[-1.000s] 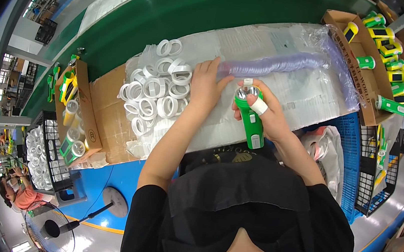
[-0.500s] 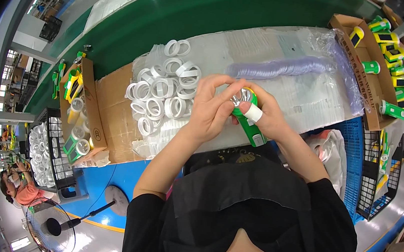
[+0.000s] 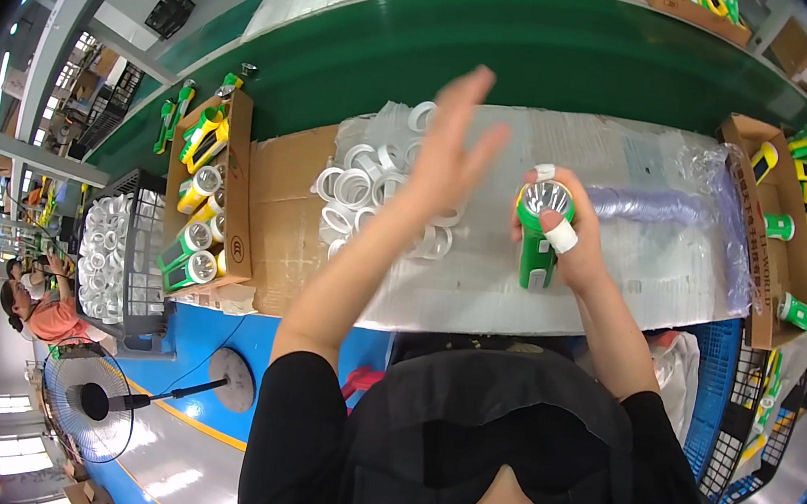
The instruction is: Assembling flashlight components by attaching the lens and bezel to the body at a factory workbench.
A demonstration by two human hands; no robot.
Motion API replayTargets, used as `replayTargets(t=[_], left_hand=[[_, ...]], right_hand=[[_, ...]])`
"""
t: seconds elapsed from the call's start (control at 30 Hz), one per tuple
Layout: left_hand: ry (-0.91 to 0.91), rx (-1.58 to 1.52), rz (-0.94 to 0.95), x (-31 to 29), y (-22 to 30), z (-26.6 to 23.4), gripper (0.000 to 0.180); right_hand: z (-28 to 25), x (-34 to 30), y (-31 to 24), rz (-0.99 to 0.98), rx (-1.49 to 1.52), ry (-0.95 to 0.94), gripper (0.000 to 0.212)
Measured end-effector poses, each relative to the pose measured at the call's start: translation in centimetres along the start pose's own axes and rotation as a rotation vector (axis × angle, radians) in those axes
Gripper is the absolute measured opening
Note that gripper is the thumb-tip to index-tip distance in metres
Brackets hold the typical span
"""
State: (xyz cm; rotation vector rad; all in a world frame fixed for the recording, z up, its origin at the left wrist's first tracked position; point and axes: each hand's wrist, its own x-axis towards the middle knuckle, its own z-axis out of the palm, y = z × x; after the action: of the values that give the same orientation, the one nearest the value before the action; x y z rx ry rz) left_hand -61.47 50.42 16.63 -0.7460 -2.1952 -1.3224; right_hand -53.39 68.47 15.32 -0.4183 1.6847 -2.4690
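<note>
A green flashlight [image 3: 536, 253] with a shiny round reflector is held in my right hand [image 3: 582, 236]. The reflector faces up, and white tape wraps the thumb and one finger of that hand. My left hand [image 3: 451, 152] is raised above the table with its fingers spread and slightly blurred, holding nothing. Below and beside it lies a pile of white plastic rings [image 3: 353, 185], partly hidden by my left hand and forearm. Behind my right hand runs a long row of thin clear, purplish discs [image 3: 646, 205].
Bubble-wrap sheeting [image 3: 498, 304] covers the green table [image 3: 589, 53]. Flashlights fill a cardboard box [image 3: 239, 212] at left; another box [image 3: 762, 266] stands at right with several more beyond. A black crate [image 3: 150, 251], a blue crate [image 3: 713, 376] and a fan [image 3: 93, 402] are near.
My left hand has come off the flashlight and moved up and left toward the rings. My right hand keeps the flashlight, its reflector now uncovered. The whole view has shifted.
</note>
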Motion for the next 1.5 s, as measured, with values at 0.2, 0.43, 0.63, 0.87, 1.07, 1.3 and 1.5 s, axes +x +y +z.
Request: replayTargets(t=[0.2, 0.43, 0.63, 0.87, 1.07, 1.3, 1.5], left_hand=[[-0.615, 0.705, -0.349, 2.0, -10.1, -6.3, 0.063], [-0.116, -0.563, -0.466, 1.1, -0.2, -5.1, 0.039], [-0.259, -0.140, 0.051, -2.0, 4.6, -3.3, 0.029], [-0.289, 0.022, 0.134, -1.8, 5.5, -3.3, 0.037], [-0.383, -0.060, 0.059, -1.7, 6.8, -2.6, 0.044], [-0.407, -0.150, 0.022, -1.7, 7.0, 0.0, 0.043], [-0.355, -0.167, -0.042, -2.0, 7.0, 0.9, 0.042]], right_hand=[[-0.1, 0.8, 1.0, -0.051, -0.074, -0.047, 0.048], [-0.2, 2.0, 1.9, -0.101, -0.101, -0.032, 0.042], [-0.5, 2.2, 2.2, -0.240, -0.205, -0.038, 0.044], [-0.7, 1.8, 1.3, -0.243, 0.032, -0.111, 0.052], [-4.3, 2.1, -4.0, -0.576, -0.792, -0.176, 0.046], [-3.7, 2.5, -10.5, -0.348, -1.123, -0.426, 0.033], [-2.0, 5.3, -13.6, -0.115, -1.409, -0.798, 0.029]])
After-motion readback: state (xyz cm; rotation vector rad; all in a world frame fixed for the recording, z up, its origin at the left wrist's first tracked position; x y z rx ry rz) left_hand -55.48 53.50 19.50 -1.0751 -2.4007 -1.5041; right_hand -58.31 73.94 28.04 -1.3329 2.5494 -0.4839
